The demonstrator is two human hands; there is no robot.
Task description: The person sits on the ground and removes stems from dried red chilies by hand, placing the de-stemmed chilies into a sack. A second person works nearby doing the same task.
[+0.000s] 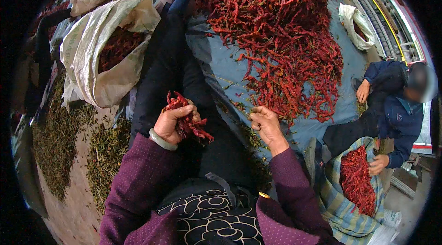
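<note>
My left hand [172, 122], with a pale bangle [163, 140] at its wrist, grips a bunch of dried red chilies [195, 128] above my legs. The chilies stick out on both sides of the fist. To the right, my right hand [265, 124] is held near the lower edge of a big heap of red chilies [272, 38] on a blue-grey sheet [221, 58]. Its thumb and fingertips are drawn together; whether something small is between them cannot be made out.
An open white woven sack [86, 55] of dark red chilies stands left of my legs, beside piles of stems [107, 162]. At right a person [397, 117] sits by a striped sack [331, 189] of chilies. A smaller white sack [345, 17] stands at upper right.
</note>
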